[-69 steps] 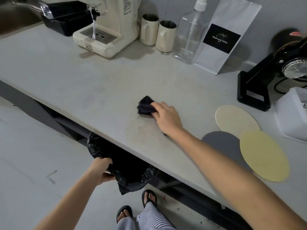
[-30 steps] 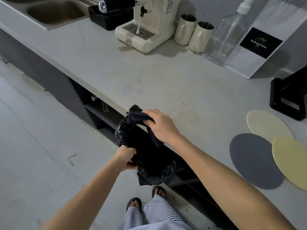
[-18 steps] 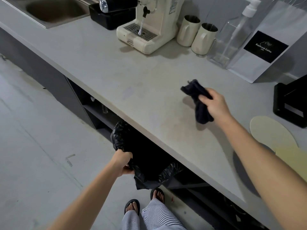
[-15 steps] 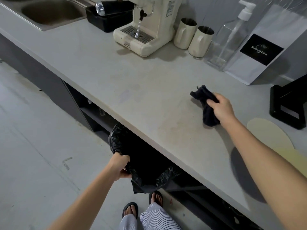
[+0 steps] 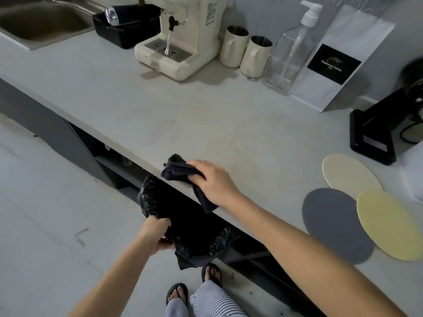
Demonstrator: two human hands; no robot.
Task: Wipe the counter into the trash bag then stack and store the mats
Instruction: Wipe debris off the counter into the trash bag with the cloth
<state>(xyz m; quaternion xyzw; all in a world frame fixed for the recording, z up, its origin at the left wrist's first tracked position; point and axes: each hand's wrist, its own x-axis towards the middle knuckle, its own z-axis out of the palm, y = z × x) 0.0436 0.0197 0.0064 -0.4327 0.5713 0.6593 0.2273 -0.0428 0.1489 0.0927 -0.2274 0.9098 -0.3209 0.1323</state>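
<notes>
My right hand presses a dark cloth on the grey counter, right at its front edge. Just below that edge hangs a black trash bag with its mouth open, and my left hand grips the bag's near rim. Three round mats lie overlapping on the counter at the right: a cream one furthest back, a dark grey one and a yellow one on top nearest the right edge.
Along the back stand a cream espresso machine, two cream mugs, a clear pump bottle and a white coffee bag. A black stand sits at the right, a sink at far left. Open shelves lie under the counter.
My right hand has swept the cloth from the middle of the counter back toward me to the front edge above the bag. My left hand still holds the bag.
</notes>
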